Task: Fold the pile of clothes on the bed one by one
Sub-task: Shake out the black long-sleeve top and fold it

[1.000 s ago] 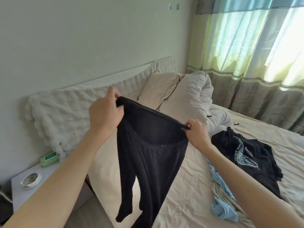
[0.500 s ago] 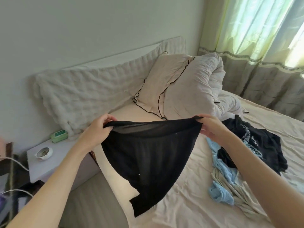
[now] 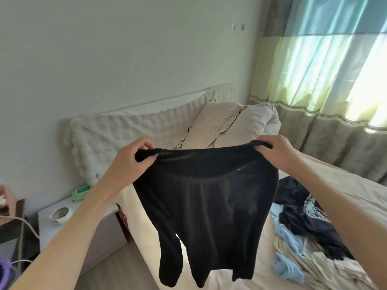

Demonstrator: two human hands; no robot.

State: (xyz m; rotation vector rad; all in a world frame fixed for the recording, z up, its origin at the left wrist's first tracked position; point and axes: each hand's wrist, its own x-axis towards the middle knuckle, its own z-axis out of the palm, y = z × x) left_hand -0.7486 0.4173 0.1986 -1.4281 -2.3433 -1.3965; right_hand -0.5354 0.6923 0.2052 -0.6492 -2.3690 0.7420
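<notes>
The bed, covered in a beige sheet, is filling the right and middle of the view, and everything else is lying around it. Behind the bed, patterned curtains are hanging with daylight coming through them. At the head of the bed, a white quilted cover is draping the headboard, with two cream pillows leaning beside it. Above the bed's near edge, a pair of black trousers is hanging in the air, its waistband stretched level and its legs dangling free. On the bed to the right of the trousers, a pile of clothes is lying, dark and pale blue pieces tangled together. Left of the bed, a white nightstand is carrying a small dish and a green pack. The left hand is pinching the waistband's left end, fingers curled round the cloth. The right hand is gripping the right end the same way.
</notes>
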